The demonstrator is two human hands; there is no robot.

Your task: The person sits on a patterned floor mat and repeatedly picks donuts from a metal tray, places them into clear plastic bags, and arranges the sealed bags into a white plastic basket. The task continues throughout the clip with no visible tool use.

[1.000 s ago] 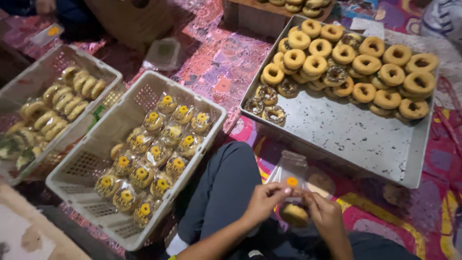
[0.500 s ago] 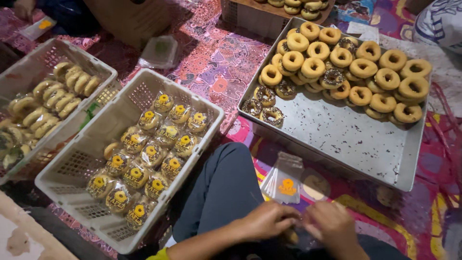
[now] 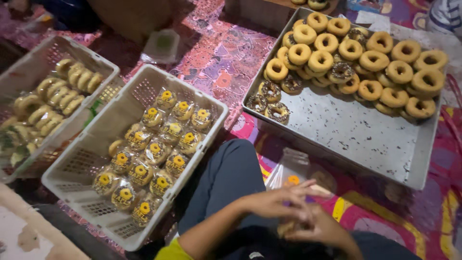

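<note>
I see my left hand (image 3: 272, 201) and right hand (image 3: 320, 226) pressed together low in view, fingers clenched around a doughnut (image 3: 288, 227) under a clear wrapper (image 3: 294, 172). Beyond, a white basket (image 3: 91, 180) holds wrapped doughnuts (image 3: 149, 154); farther, a metal tray (image 3: 356, 139) carries bare doughnuts (image 3: 365, 60).

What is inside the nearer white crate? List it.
The white crate holds wrapped donuts, each in a clear packet with a yellow sticker, covering its right half. Any layer beneath them is hidden. The left part shows bare lattice floor.
</note>
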